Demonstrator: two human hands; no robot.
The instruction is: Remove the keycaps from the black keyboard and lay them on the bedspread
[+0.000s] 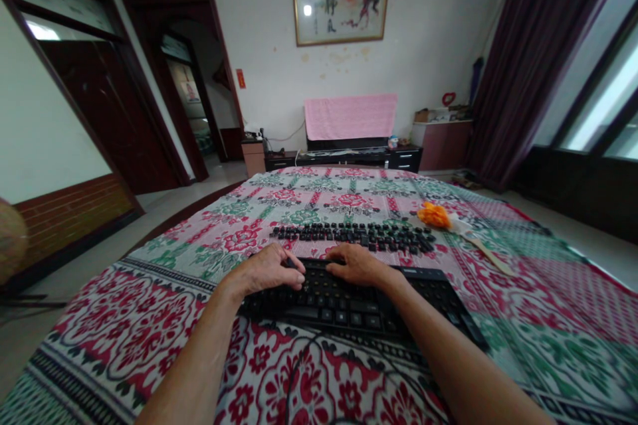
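Note:
A black keyboard (341, 316) lies before me on the patterned tablecloth, with many of its keycaps off in the upper and right parts. Keycaps are still seated along its lower left rows. Over the left half, my left hand (264, 271) is closed, thumb and forefinger drawn together low over the keys; whatever they pinch is too small to make out. My right hand (356, 265) rests on the keyboard's upper middle, fingers loosely bent and thumb apart from them, holding nothing visible. Beyond the keyboard, loose black keycaps (349, 234) are laid out in rows.
To the right lie an orange flower-like bundle (434, 215) and a pale wooden-looking stick (491, 257). The keyboard's cable (290, 378) runs toward me across the tablecloth (134, 319). Past the table's far edge stands a low black cabinet (406, 159) with a pink cloth (351, 117) above it.

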